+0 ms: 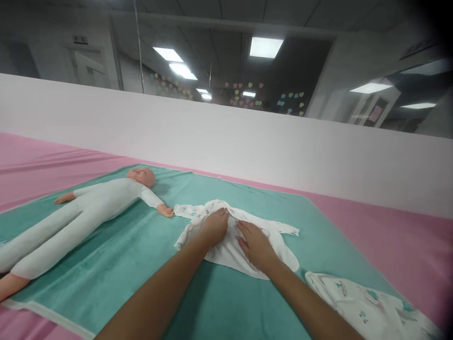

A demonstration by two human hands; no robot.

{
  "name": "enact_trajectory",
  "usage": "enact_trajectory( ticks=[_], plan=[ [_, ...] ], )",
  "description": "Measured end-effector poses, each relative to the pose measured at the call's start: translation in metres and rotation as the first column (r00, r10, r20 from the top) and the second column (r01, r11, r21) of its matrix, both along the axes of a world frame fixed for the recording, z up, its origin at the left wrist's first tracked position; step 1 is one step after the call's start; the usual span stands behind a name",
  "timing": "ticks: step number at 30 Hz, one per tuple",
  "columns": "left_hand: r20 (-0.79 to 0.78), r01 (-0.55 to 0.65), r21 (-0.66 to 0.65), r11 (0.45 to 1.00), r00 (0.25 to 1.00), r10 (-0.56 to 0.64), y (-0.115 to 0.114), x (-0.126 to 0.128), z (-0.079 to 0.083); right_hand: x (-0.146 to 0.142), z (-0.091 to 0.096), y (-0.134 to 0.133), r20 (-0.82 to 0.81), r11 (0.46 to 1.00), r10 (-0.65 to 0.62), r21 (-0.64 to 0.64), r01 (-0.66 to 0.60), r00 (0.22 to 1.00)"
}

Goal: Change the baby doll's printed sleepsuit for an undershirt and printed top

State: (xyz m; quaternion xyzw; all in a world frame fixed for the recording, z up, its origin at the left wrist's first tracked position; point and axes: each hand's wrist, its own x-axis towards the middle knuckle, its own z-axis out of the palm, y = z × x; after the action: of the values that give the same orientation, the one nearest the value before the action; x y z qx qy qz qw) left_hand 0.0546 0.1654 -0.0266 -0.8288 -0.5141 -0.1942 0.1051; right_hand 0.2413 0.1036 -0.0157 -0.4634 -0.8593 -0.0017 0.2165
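Observation:
A small white baby top (244, 252) with a printed pattern on its sleeves lies spread out, its lower panel plain white. My left hand (215, 227) is closed at the neck area, fingertips pinching the fabric. My right hand (257, 246) rests on the front of the top, its fingers extended along the cloth. To the left, a baby doll (106, 200) in a white body covering lies on its back, one hand close to the top's left sleeve.
Beneath everything is a green blanket (141, 255) over a pink sheet (406, 236). At the lower right lies another white printed baby garment (375, 307), folded. Behind, a low white wall (219, 141) carries a glass or mirror surface.

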Motion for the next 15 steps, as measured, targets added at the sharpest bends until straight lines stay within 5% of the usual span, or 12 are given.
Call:
enact_trajectory(
  ticks=[6,15],
  plan=[
    [-0.021,0.078,-0.050,0.996,0.997,-0.080,-0.006,-0.001,0.003,-0.011,0.005,0.062,-0.088,0.917,-0.373,-0.190,0.352,0.924],
    [0.036,-0.097,0.047,0.994,0.995,0.095,-0.004,0.000,0.002,-0.055,-0.011,0.060,-0.036,0.971,-0.232,-0.073,0.229,0.972]
  ],
)
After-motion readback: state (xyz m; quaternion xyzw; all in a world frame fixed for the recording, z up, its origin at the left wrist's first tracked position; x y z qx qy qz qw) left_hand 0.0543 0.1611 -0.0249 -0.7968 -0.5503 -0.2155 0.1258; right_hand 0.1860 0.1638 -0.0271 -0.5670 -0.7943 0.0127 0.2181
